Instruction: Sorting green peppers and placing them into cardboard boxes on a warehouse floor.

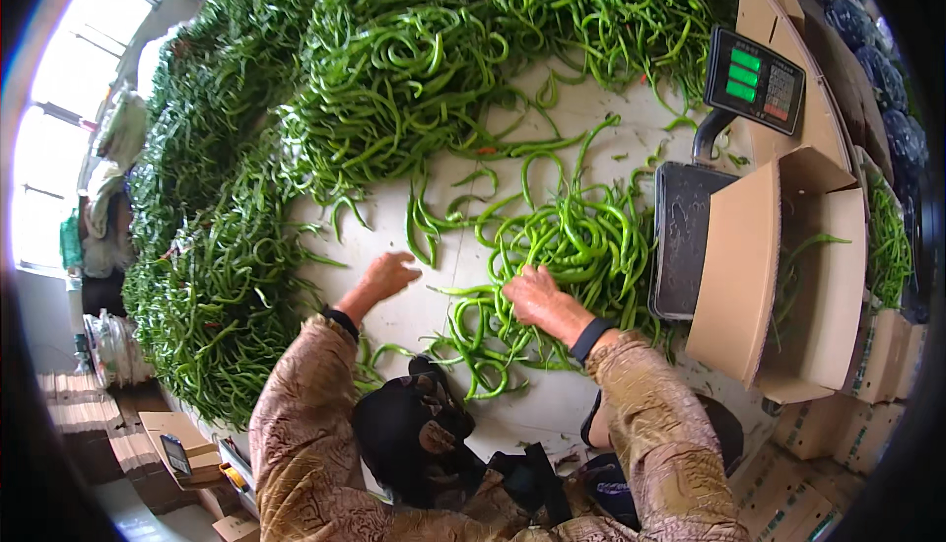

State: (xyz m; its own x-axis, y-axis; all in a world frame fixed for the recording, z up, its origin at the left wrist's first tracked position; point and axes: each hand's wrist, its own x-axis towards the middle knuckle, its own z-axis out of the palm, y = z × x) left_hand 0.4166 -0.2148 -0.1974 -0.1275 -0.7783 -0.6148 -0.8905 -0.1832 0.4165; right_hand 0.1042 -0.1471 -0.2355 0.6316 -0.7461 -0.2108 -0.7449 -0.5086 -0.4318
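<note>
Long green chili peppers lie in a loose, tangled pile on the pale floor before me. My right hand rests at the pile's lower left edge, its fingers curled down against the peppers; whether it grips one is hidden. To the left, my left hand hovers over bare floor, fingers apart, with nothing in it. A few single peppers lie just above it. At the right an open cardboard box stands on the black platform of a digital scale, with a few peppers inside.
Large heaps of green peppers spread across the far side and the left. The scale's display stands on a post at the upper right. Stacked cardboard boxes lie at the lower right, and flattened cardboard at the lower left.
</note>
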